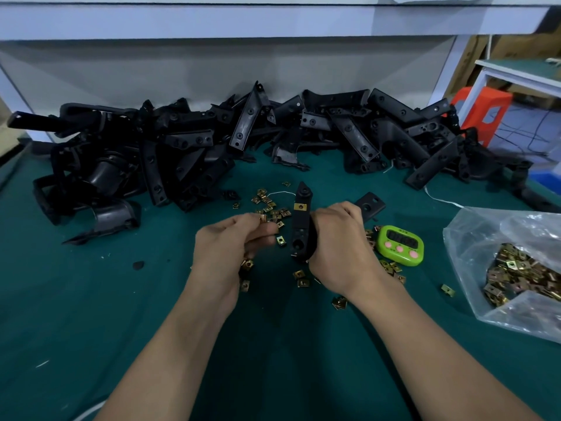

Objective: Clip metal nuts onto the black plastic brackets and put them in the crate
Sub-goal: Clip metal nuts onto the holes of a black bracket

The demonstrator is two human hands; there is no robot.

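One brass clip nut point(300, 206) is on the long black plastic bracket point(301, 230) my right hand point(337, 250) grips, left hand point(227, 247) pinches a second nut point(263, 218), and the black bracket pile point(243, 141) at 12 o'clock is left to go.

bracket point(300, 220): black plastic, smooth, slight sheen | pile point(243, 132): same black plastic, some faces glossy | nuts point(274, 212): yellow-plated metal, shiny | mat point(273, 360): dark green, matt, cloth-like, pale specks | bag point(473, 238): clear thin plastic film, crinkled, glossy | timer point(400, 244): green plastic, glossy, pink buttons | stool point(485, 110): orange plastic, smooth | panel point(212, 65): grey-white, smooth, matt
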